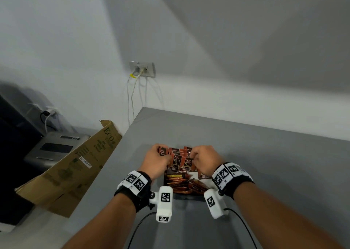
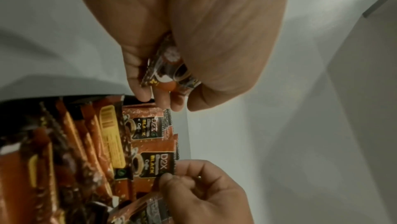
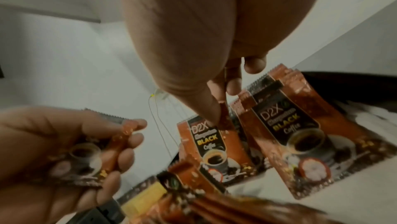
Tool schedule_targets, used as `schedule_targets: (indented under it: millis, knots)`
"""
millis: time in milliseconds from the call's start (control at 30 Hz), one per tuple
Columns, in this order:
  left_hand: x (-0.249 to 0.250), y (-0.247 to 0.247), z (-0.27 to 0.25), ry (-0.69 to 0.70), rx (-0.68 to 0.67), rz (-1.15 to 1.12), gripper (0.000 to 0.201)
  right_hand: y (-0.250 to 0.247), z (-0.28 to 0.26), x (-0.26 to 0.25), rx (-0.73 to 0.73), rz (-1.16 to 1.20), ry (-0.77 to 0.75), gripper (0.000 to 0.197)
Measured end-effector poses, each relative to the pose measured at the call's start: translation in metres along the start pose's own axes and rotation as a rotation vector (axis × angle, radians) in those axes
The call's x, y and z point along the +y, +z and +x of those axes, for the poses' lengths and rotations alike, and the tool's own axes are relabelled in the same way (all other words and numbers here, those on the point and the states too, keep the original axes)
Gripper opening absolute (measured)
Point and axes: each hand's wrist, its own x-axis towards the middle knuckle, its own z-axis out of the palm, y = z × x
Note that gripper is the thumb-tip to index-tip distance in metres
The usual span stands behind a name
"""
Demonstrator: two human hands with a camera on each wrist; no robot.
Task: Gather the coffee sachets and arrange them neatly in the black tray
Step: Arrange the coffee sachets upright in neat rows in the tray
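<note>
Pinching sachets (image 3: 217,144) w/ both hands' fingers (image 3: 212,108).

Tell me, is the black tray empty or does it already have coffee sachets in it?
Not empty. The black tray already holds coffee sachets standing in rows, while the left hand holds another sachet and the right hand pinches one in the row.

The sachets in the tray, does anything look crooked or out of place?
Yes. The sachets at the far end stand upright in rows, but those at the near end lie tilted and overlapping. The left hand grips one sachet, not yet placed; the right hand pinches an upright one's top. No tears or spills show.
</note>
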Motion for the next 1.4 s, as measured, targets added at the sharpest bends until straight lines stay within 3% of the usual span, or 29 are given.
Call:
schedule_targets:
  millis: [300, 533, 633, 700, 767, 867, 1000, 1200, 1400]
  knots:
    - [-0.003, -0.005, -0.002, -0.039, -0.047, -0.012, 0.025, 0.012, 0.008, 0.005, 0.061, -0.227, 0.022, 0.019]
    - [-0.003, 0.0, -0.004, -0.025, -0.082, 0.006, 0.032, 0.005, 0.003, 0.008, 0.117, -0.235, -0.033, 0.011]
    - [-0.003, 0.003, -0.002, 0.008, -0.108, 0.015, 0.043, -0.006, -0.003, -0.006, 0.168, -0.031, -0.107, 0.02]
    - [-0.001, 0.006, -0.001, 0.045, -0.121, 0.043, 0.046, -0.014, -0.007, -0.023, 0.064, 0.23, -0.144, 0.024]
    - [0.001, 0.009, 0.001, 0.072, -0.132, 0.07, 0.047, -0.018, -0.007, -0.036, 0.022, 0.308, -0.167, 0.02]
    - [0.002, 0.006, 0.003, 0.069, -0.069, 0.076, 0.04, -0.019, 0.002, -0.037, 0.097, 0.276, -0.116, 0.014]
    - [-0.005, -0.008, 0.007, 0.01, 0.061, 0.104, 0.027, -0.012, 0.01, -0.031, 0.058, 0.15, -0.049, 0.016]
    - [-0.006, -0.013, 0.005, -0.028, 0.067, 0.059, 0.018, 0.014, 0.015, -0.039, -0.031, -0.025, -0.034, 0.029]
    - [-0.011, -0.013, 0.004, -0.002, 0.068, 0.111, 0.017, 0.024, 0.013, -0.039, -0.044, -0.033, -0.039, 0.034]
